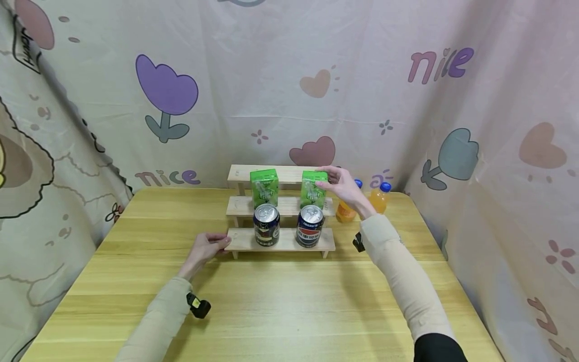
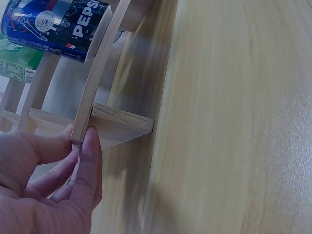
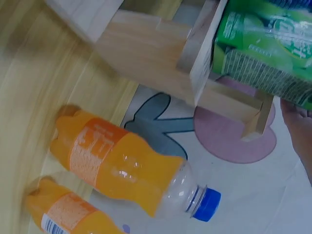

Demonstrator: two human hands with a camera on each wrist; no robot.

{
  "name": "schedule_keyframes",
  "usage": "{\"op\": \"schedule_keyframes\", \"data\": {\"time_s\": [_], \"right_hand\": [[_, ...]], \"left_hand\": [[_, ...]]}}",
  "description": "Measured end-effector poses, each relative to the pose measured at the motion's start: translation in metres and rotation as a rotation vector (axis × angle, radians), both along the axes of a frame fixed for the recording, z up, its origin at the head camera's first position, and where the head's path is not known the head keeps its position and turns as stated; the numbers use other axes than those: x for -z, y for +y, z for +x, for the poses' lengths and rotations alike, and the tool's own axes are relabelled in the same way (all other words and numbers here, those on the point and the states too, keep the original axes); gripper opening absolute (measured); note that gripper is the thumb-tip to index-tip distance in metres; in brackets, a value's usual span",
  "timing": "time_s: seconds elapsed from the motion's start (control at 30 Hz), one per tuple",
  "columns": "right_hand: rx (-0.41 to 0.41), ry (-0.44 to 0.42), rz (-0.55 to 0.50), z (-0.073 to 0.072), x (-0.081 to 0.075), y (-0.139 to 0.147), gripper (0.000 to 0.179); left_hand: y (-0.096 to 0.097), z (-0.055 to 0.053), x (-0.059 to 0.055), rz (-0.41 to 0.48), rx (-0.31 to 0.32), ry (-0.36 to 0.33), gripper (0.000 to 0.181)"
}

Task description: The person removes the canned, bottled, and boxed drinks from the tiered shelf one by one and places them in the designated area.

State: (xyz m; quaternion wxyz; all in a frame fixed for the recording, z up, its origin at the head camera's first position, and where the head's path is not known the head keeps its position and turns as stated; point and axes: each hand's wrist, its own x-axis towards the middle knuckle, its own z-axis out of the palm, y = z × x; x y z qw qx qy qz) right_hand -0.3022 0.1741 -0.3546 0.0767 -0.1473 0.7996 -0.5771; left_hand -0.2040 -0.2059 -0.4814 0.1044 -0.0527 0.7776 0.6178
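A three-step wooden rack (image 1: 288, 241) stands on the table. My left hand (image 1: 209, 247) pinches the left end of its lowest board between thumb and fingers, as the left wrist view shows closely. On the middle step are two green drink cartons; my right hand (image 1: 345, 188) holds the right carton (image 1: 313, 190), with the thumb at its front. The left carton (image 1: 264, 187) stands apart from it. Two dark soda cans, the left can (image 1: 266, 227) and the right Pepsi can (image 1: 310, 229), stand upright on the lowest step.
Two orange drink bottles with blue caps, a nearer bottle (image 3: 122, 161) and another bottle (image 3: 68, 212), stand on the table right of the rack. A printed curtain (image 1: 253, 75) hangs behind and along both sides of the wooden table (image 1: 289, 311).
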Motion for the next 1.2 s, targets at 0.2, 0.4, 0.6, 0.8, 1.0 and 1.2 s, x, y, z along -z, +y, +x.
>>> {"op": "schedule_keyframes", "data": {"time_s": [0.2,0.4,0.6,0.8,1.0,1.2], "right_hand": [[0.074,0.028,-0.036,0.003,0.003,0.003,0.043],[0.103,0.032,-0.076,0.009,0.003,0.017,0.044],[0.111,0.040,-0.068,0.018,0.002,0.039,0.043],[0.081,0.087,-0.060,0.026,0.005,0.067,0.043],[0.070,0.087,-0.032,0.033,0.008,0.095,0.041],[0.082,0.054,0.001,0.040,0.015,0.120,0.044]], "left_hand": [[0.000,-0.001,0.001,-0.001,-0.001,0.000,0.039],[0.000,0.000,0.000,-0.003,-0.004,0.001,0.039],[0.000,0.000,0.000,0.000,-0.008,-0.003,0.039],[0.001,0.000,-0.001,0.005,-0.011,-0.009,0.039],[0.000,-0.001,-0.002,0.001,-0.012,-0.011,0.040],[0.000,0.000,-0.002,0.009,-0.011,-0.021,0.041]]}}
